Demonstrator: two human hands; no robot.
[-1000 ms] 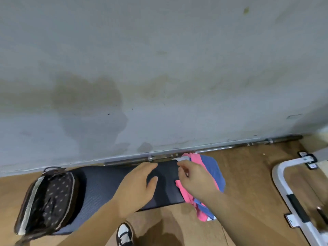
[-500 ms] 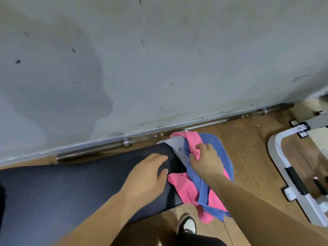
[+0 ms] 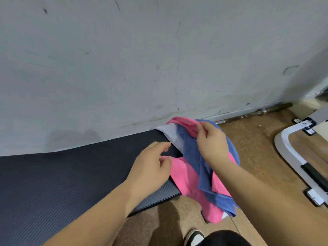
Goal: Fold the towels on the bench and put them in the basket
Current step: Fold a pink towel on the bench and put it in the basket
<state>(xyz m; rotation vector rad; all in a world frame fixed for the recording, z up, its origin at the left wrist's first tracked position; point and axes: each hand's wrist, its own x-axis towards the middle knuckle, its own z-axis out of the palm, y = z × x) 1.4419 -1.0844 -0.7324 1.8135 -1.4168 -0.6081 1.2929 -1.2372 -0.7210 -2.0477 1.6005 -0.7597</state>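
Note:
A black padded bench [image 3: 62, 176] runs from the left to the middle. Over its right end hangs a heap of towels: a pink towel [image 3: 186, 176], a blue towel [image 3: 202, 167] across it, and a grey towel [image 3: 170, 134] at the back. My right hand [image 3: 211, 142] pinches the upper edge of the pink towel where it meets the blue one. My left hand [image 3: 152, 167] rests on the bench end with its fingers relaxed, the fingertips touching the pink towel's edge. The basket is out of view.
A grey wall rises right behind the bench. A steel barbell [image 3: 255, 113] lies along its foot on the brown floor. A white tubular frame [image 3: 291, 153] stands at the right. My shoe [image 3: 194, 236] shows at the bottom.
The view has moved closer and to the right, and the dotted bag at the bench's left end has left the frame. My right hand has lifted the towel edge higher.

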